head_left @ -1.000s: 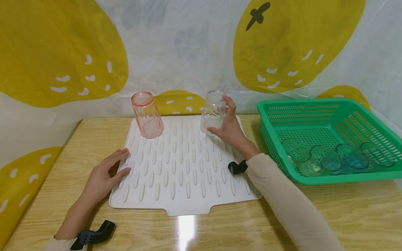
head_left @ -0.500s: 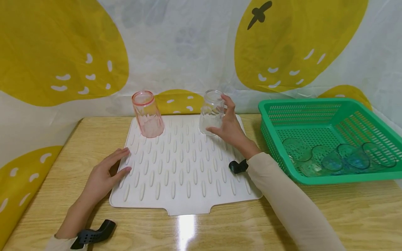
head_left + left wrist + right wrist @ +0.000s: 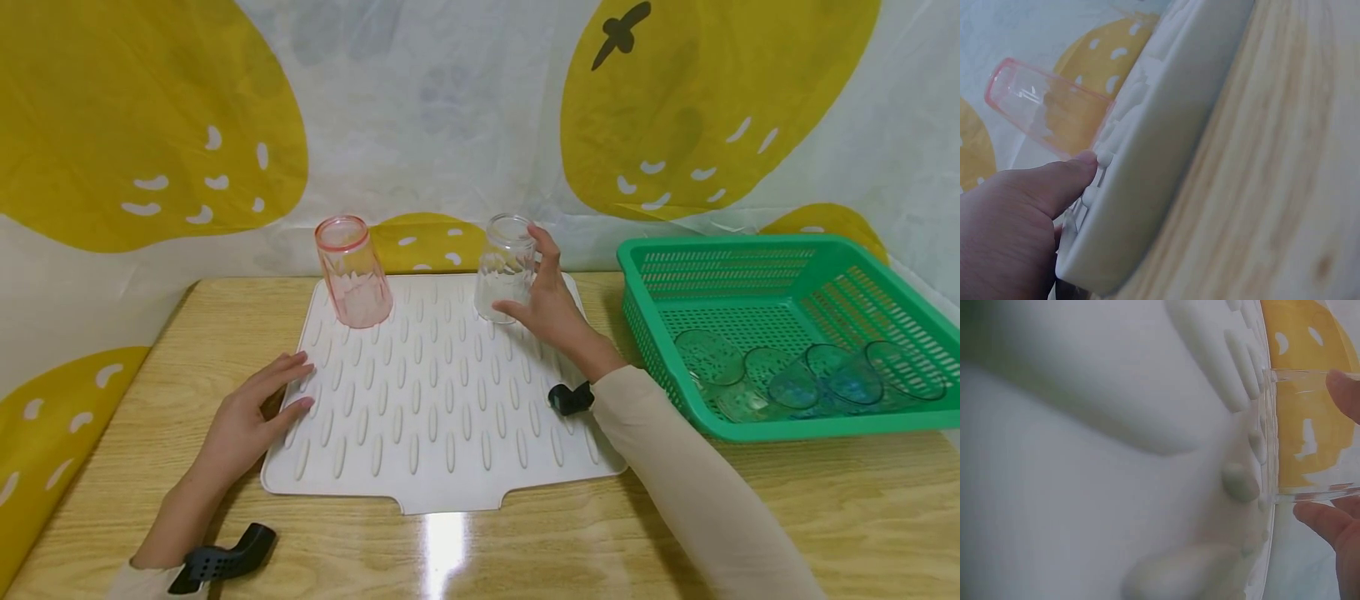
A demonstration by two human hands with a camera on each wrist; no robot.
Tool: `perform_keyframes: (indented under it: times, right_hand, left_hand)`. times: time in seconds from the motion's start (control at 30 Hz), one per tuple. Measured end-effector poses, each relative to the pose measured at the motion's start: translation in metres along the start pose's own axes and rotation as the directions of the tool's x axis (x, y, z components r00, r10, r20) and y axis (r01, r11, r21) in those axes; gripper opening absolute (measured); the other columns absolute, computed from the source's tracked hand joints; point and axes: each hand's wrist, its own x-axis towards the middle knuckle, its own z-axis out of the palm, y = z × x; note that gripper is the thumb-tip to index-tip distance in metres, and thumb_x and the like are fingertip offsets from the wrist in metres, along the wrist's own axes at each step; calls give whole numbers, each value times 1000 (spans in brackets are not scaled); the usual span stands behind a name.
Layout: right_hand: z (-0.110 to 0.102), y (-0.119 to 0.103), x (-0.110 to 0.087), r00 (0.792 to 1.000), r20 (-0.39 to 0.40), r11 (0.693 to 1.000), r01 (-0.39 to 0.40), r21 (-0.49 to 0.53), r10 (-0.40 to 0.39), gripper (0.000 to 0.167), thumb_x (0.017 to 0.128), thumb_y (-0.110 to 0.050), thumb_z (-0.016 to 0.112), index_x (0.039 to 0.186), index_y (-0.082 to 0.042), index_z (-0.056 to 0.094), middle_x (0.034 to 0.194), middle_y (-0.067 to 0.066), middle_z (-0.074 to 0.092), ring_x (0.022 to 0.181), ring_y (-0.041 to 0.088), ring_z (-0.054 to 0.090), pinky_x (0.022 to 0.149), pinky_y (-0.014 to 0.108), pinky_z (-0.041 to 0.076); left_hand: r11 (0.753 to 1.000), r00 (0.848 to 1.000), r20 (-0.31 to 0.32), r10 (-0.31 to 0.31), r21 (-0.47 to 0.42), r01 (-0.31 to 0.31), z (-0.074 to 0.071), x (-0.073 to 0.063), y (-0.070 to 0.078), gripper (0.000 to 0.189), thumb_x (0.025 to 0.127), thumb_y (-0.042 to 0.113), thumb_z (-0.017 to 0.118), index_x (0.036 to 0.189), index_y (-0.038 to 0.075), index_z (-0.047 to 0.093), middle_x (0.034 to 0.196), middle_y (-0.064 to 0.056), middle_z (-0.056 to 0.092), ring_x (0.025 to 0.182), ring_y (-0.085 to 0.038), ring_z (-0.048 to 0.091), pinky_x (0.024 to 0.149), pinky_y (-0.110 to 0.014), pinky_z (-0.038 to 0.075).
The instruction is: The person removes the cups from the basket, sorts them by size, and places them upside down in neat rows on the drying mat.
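Note:
A clear glass (image 3: 495,279) stands mouth down at the back right of the white ridged drying mat (image 3: 450,497). My right hand (image 3: 555,308) holds it from the right, thumb low on its front and fingers higher up its side. In the right wrist view, thumb and fingers lie on opposite sides of the clear glass (image 3: 1310,434). A pink glass (image 3: 351,279), also mouth down, occupies the mat's back left corner. At the mat's left edge rests my left hand (image 3: 243,425), fingers relaxed, fingertips over the rim; its thumb (image 3: 1066,181) touches the ridges.
To the right, a green plastic basket (image 3: 750,429) sits on the wooden table (image 3: 337,550). Several glasses (image 3: 817,383), clear and bluish, lie inside along its near side. Behind the mat rises a white cloth (image 3: 450,100) with a yellow fruit print.
The clear glass has shifted slightly left and stands straighter, my right hand staying on it. My left hand and the pink glass have kept their places.

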Motion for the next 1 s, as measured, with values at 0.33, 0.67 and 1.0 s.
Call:
perform_keyframes:
  times: [0.33,0.67,1.0]
  right_hand:
    - [-10,-5,-7,995,90,998,-45,32,42,114,79,-5,78,148,-27,-10,156,13,5,131,43,35,95,53,43]
    - [-17,-31,-13,999,-35,999,-22,-32,21,95,85,-9,73,151,-25,5,143,19,27,120,37,46,91,52,45]
    - [-25,-52,-24,991,-126,998,-42,54,49,85,87,-10,70,151,-20,15,149,13,25,124,35,42,96,55,41]
  left_hand:
    - [998,998,-23,56,-13,-56,1,2,1,39,81,10,76,119,7,67,136,-14,53,132,-38,38,106,-14,20]
    - [1000,1000,-9,25,-4,-25,0,1,0,36,85,13,73,119,6,67,137,-13,52,134,-36,36,106,-14,20]
    - [1000,1000,-1,28,-9,-28,0,1,-1,35,86,14,72,119,5,67,138,-14,51,134,-36,36,105,-14,20]
